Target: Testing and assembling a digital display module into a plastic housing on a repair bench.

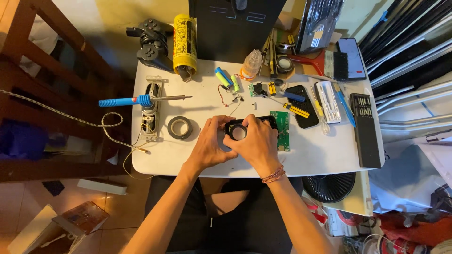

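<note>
Both hands work at the table's near edge. The left hand and right hand grasp a black speaker housing with a round opening, fingers curled over its rim. Its green circuit board lies exposed at 3 o'clock, so the casing looks opened and not yet closed. A blue soldering iron rests at 10 o'clock, a tape roll at 9.

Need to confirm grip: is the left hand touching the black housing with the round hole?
Touching. The head view shows the left hand with its fingers wrapped over the black housing edge.
</note>
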